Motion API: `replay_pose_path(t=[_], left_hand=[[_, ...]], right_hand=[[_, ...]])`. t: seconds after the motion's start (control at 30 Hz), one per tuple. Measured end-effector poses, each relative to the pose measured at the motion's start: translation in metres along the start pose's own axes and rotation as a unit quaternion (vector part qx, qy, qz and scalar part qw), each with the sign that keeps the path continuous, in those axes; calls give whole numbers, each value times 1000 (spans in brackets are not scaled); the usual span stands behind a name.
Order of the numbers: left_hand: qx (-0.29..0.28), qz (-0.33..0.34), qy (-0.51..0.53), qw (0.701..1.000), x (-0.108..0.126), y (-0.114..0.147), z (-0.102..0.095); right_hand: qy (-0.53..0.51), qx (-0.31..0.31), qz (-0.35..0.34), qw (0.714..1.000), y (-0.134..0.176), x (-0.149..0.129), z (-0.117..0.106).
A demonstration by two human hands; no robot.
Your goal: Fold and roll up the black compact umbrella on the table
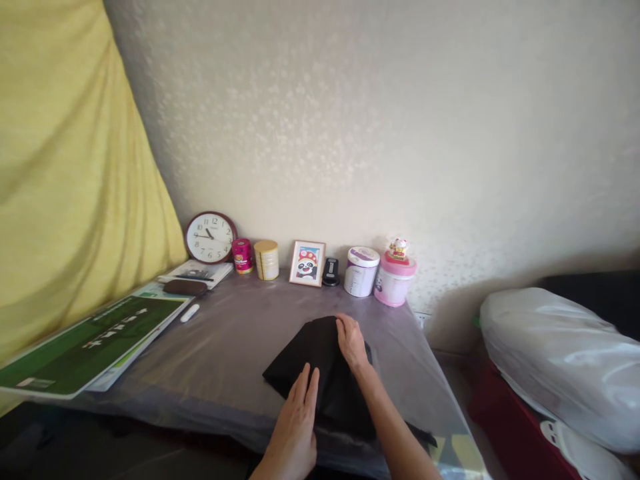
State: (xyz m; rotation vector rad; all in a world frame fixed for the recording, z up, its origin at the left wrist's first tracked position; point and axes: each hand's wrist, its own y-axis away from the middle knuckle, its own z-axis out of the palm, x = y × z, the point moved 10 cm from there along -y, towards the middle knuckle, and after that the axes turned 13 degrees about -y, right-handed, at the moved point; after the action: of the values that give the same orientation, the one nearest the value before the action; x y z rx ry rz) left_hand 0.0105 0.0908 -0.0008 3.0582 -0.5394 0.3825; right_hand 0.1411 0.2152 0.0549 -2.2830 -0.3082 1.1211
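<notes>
A piece of black fabric (pixel 320 353) with pointed corners and folds lies near the front of the table; I cannot tell what kind of article it is. My right hand (pixel 353 343) is at its far edge, fingers bent and closed on the cloth there. With fingers stretched out, my left hand (pixel 297 420) rests against the near left side of the fabric. A narrow black end (pixel 423 435) sticks out to the right beneath my right forearm. My forearm hides part of the fabric.
The table (pixel 240 333) has a glossy clear cover. Along the wall stand a clock (pixel 211 237), a pink tin (pixel 243 256), a yellow tin (pixel 267 261), a framed panda picture (pixel 307 264) and two tubs (pixel 361 272). Green boards (pixel 100 340) lie left; a white bag (pixel 560 360) sits right.
</notes>
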Motion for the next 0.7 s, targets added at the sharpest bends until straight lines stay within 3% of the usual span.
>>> replay_pose_path(t=[0.1, 0.17, 0.27, 0.33, 0.4, 0.53, 0.6, 0.7], left_hand=[[39, 15, 36, 998, -4, 1, -1], [57, 20, 49, 997, -6, 2, 0], [73, 21, 56, 995, -8, 2, 0], [75, 21, 50, 996, -8, 2, 0], [68, 16, 34, 997, -8, 2, 0], [20, -12, -20, 1000, -7, 0, 1], [-2, -22, -47, 999, -6, 0, -1], [-23, -38, -81, 996, -4, -1, -6]], right_hand=[[-11, -57, -31, 998, 30, -5, -2], [41, -80, 1, 996, 45, 12, -9], [117, -64, 69, 989, 51, 38, -30], [119, -42, 55, 990, 47, 30, -39], [76, -46, -1, 996, 44, 3, -33], [-17, -156, -114, 981, 44, -50, 10], [4, -154, -87, 984, 35, -47, 18], [60, -80, -5, 995, 18, -27, 5]])
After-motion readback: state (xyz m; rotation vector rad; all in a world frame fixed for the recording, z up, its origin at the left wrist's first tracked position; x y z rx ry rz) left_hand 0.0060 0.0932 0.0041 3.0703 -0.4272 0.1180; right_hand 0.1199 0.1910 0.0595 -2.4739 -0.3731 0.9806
